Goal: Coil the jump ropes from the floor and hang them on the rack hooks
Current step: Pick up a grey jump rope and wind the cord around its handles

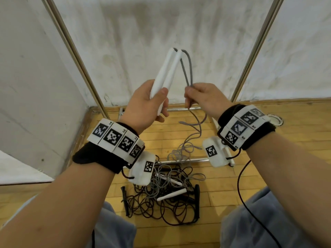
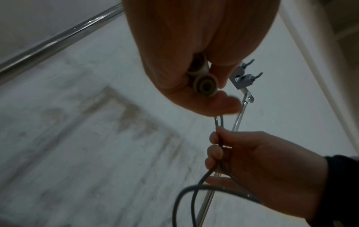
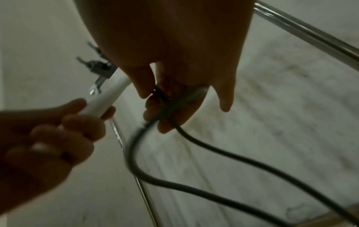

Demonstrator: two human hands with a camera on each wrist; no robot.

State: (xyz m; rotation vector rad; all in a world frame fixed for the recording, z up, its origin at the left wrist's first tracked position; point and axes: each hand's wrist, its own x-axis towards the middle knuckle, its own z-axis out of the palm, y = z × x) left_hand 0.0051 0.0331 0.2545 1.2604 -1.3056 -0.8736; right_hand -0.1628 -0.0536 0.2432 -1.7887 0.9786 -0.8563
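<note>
My left hand (image 1: pixel 152 102) grips the two white handles (image 1: pixel 167 72) of a grey jump rope, held together and pointing up and away. Their butt ends (image 2: pixel 202 84) show in the left wrist view. The grey cord (image 1: pixel 187 68) loops down from the handle tips into my right hand (image 1: pixel 198 97), which pinches both strands (image 2: pixel 220 147). Below that hand the cord (image 3: pixel 194 181) trails to the floor. A tangle of other ropes (image 1: pixel 166 194), grey and dark brown with white and black handles, lies on the wooden floor between my knees. Rack hooks (image 2: pixel 246 75) sit high on a metal upright.
Chrome rack poles (image 1: pixel 78 56) (image 1: pixel 258 49) rise on both sides against a stained white wall. The rack's base bars (image 1: pixel 180 161) lie on the wooden floor near the rope pile. A black cable (image 1: pixel 240 187) runs from my right wrist band.
</note>
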